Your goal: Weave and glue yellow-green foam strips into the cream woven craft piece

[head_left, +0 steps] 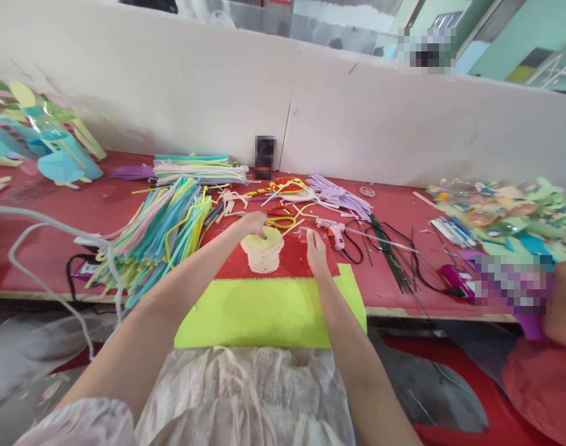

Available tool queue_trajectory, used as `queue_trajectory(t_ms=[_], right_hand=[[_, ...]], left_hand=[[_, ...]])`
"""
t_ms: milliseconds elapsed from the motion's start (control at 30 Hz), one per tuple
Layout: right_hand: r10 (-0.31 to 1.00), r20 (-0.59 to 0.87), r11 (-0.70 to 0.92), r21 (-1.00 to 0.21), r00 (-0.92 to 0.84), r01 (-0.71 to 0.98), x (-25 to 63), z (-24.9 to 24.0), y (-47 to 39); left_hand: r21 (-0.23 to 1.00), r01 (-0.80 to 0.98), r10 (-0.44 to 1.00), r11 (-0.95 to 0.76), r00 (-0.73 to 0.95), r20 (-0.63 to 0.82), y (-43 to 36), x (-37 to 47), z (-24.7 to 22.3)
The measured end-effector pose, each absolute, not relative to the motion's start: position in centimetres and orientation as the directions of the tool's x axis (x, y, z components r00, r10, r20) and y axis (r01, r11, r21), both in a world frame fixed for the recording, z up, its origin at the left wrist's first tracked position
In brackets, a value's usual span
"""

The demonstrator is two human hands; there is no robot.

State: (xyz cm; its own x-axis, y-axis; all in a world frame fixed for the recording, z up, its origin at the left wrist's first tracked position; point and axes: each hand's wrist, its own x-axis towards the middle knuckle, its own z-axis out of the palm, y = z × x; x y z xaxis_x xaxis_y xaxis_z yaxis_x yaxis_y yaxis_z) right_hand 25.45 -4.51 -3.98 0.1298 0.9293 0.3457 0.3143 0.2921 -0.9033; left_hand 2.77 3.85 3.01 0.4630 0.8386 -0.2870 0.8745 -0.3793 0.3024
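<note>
A cream and pale yellow piece made of fuzzy strips (263,251) lies on a red sheet (296,263), which overlaps a lime-green sheet (264,313). My left hand (256,223) reaches to the top of this piece, its fingers bent down at the yellow part; whether they pinch anything is hidden. Right of the piece, my right hand (314,244) is raised over the red sheet, fingers close together near the end of a thin pale strip (294,228). The grip there is too small to make out. Yellow-handled scissors (283,222) lie just beyond the hands.
Colored pipe cleaners (160,232) are heaped at the left. A pink glue gun (334,231) with a black cord lies at the right, near purple strips (341,197) and dark green stems (392,260). A blurred person's arm (561,303) shows at the far right. A white partition (208,93) stands behind.
</note>
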Motion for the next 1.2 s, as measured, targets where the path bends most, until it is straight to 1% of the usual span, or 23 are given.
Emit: queue_trajectory(t_ms=[67, 167, 267, 367, 433, 533, 633, 700, 767, 900, 1033, 1133, 1200], right_hand=[[0.932, 0.337, 0.285, -0.909, 0.133, 0.305, 25.4, -3.9, -4.6], [0.935, 0.325, 0.275, -0.917, 0.142, 0.289, 25.4, -3.7, -4.6], [0.942, 0.304, 0.257, -0.928, 0.146, 0.270, 25.4, -3.7, -4.5], [0.951, 0.271, 0.230, -0.942, 0.147, 0.244, 25.5, -3.9, -4.2], [0.958, 0.249, 0.212, -0.950, 0.145, 0.230, 25.5, -3.9, -4.1], [0.966, 0.221, 0.190, -0.958, 0.131, 0.216, 25.4, -3.9, -4.2], [0.974, 0.199, 0.176, -0.964, 0.106, 0.199, 25.1, -3.7, -4.5], [0.980, 0.181, 0.163, -0.968, 0.083, 0.189, 24.6, -3.5, -4.7], [0.985, 0.163, 0.150, -0.972, 0.055, 0.182, 23.8, -3.4, -4.8], [0.989, 0.149, 0.145, -0.974, 0.005, 0.173, 21.8, -3.4, -4.7], [0.992, 0.123, 0.123, -0.978, -0.008, 0.167, 20.2, -3.8, -3.8], [0.994, 0.106, 0.104, -0.978, 0.001, 0.179, 19.9, -3.6, -2.7], [0.995, 0.099, 0.101, -0.976, -0.023, 0.195, 19.9, -3.2, -2.1]], left_hand=[[0.316, 0.872, 0.826, -0.374, 0.468, -0.313, 4.0, 2.5, 3.5], [0.380, 0.857, 0.820, -0.348, 0.474, -0.321, 4.4, 1.8, 4.6], [0.492, 0.823, 0.842, -0.285, 0.460, -0.281, 4.6, 0.8, 6.0], [0.643, 0.741, 0.886, -0.195, 0.414, -0.208, 4.3, -0.3, 7.4], [0.754, 0.644, 0.920, -0.131, 0.363, -0.150, 3.6, -1.0, 8.0], [0.900, 0.433, 0.966, -0.055, 0.251, -0.063, 1.8, -1.6, 7.8], [0.983, 0.183, 0.994, -0.008, 0.108, -0.012, -0.9, -1.3, 6.1], [0.999, 0.023, 0.999, 0.029, 0.039, -0.030, -2.8, -0.9, 4.5], [0.991, -0.110, 0.997, 0.075, 0.008, -0.074, -4.6, -0.3, 2.8], [0.941, -0.298, 0.985, 0.160, -0.010, -0.170, -7.3, 0.6, 0.4], [0.893, -0.397, 0.975, 0.211, 0.018, -0.222, -9.7, 1.0, -0.1], [0.871, -0.434, 0.972, 0.230, 0.060, -0.227, -11.5, 1.2, 0.5], [0.862, -0.444, 0.970, 0.245, 0.107, -0.220, -12.8, 1.3, 1.0]])
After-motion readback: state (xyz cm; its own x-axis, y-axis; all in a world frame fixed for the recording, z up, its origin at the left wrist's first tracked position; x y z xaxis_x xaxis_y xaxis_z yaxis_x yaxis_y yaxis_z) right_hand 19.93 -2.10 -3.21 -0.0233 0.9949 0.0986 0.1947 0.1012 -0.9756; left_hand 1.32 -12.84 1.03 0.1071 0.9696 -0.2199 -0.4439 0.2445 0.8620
